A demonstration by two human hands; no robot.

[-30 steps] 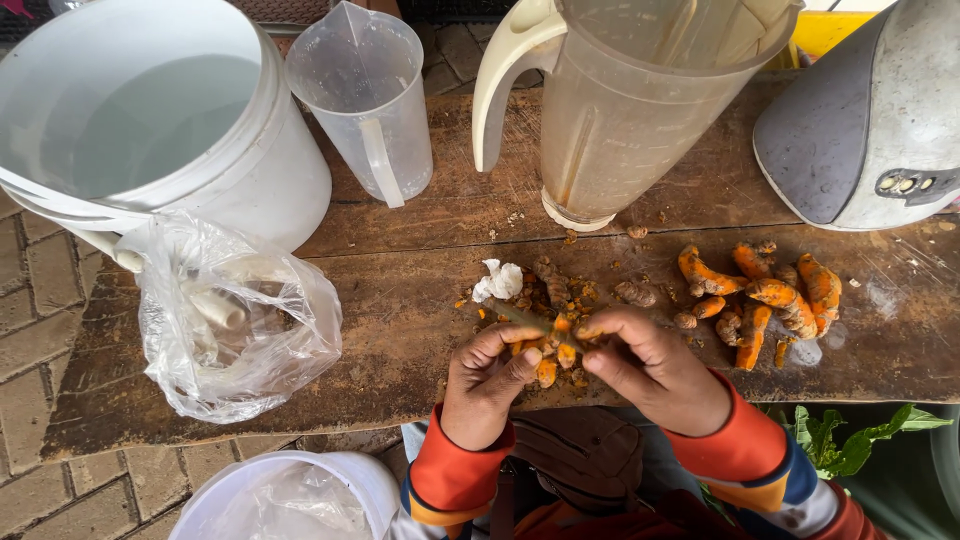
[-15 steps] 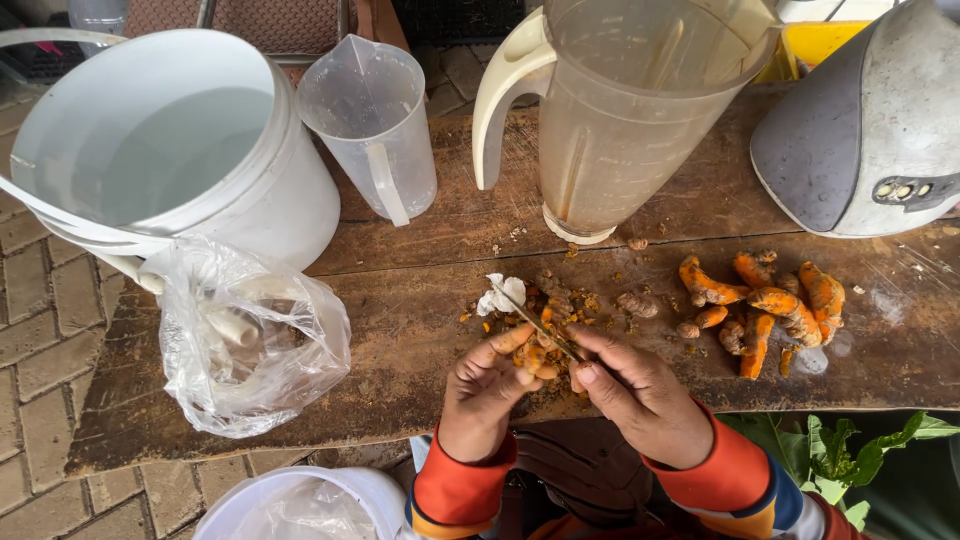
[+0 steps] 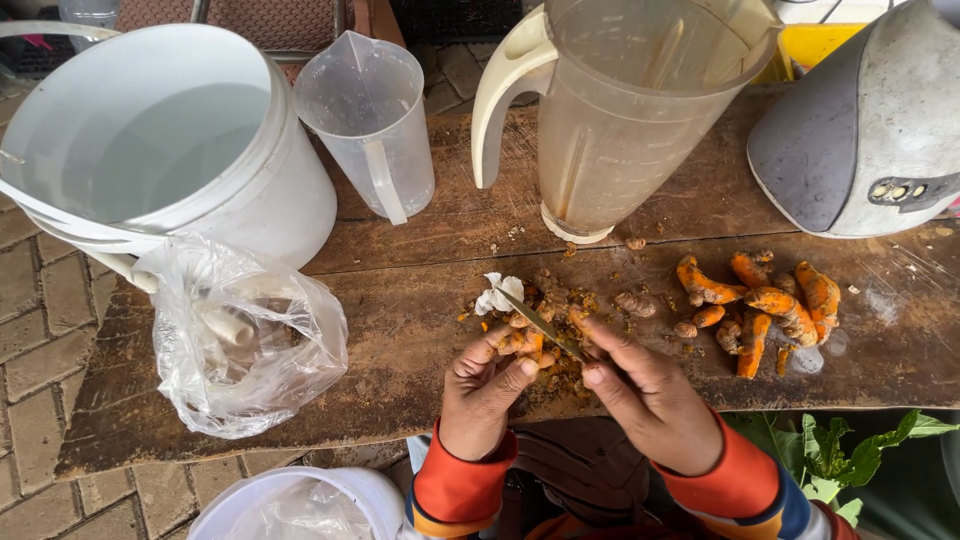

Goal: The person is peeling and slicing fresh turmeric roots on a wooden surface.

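Bucket (image 3: 150,150): large and white, holding clear water, at the bench's far left corner, partly past the left edge.
Plastic bag (image 3: 245,340): clear and crumpled, at the near left of the bench (image 3: 420,340), touching the bucket's base; pale pieces show inside.
Measuring jug (image 3: 370,120): clear and empty, just right of the bucket along the far edge.
Left hand (image 3: 485,395): at the near edge around the middle, fingers closed on a small orange turmeric piece (image 3: 525,342).
Knife (image 3: 540,322): thin blade angled across the turmeric piece, tip pointing to the far left.
Right hand (image 3: 650,395): just right of the left hand, fingers pinched together on the knife; its handle is hidden.
Peelings (image 3: 560,300): brown and orange scraps scattered beyond both hands, with a white scrap (image 3: 497,295) at the knife tip.
Blender jar (image 3: 640,110): tall, cloudy and upright, at the far edge right of centre.
Peeled turmeric (image 3: 760,305): bright orange pile towards the right edge.
Grey appliance (image 3: 870,130): rounded, at the far right corner.
Risk, cut: the blade lies touching the left fingertips, so a slip off the small knobbly root would likely nick them.
Risk, drop: the piece is held over the near edge; a loosened hold would probably send it off the bench.
Risk, staining: orange juice appears to be marking the fingers and wood.
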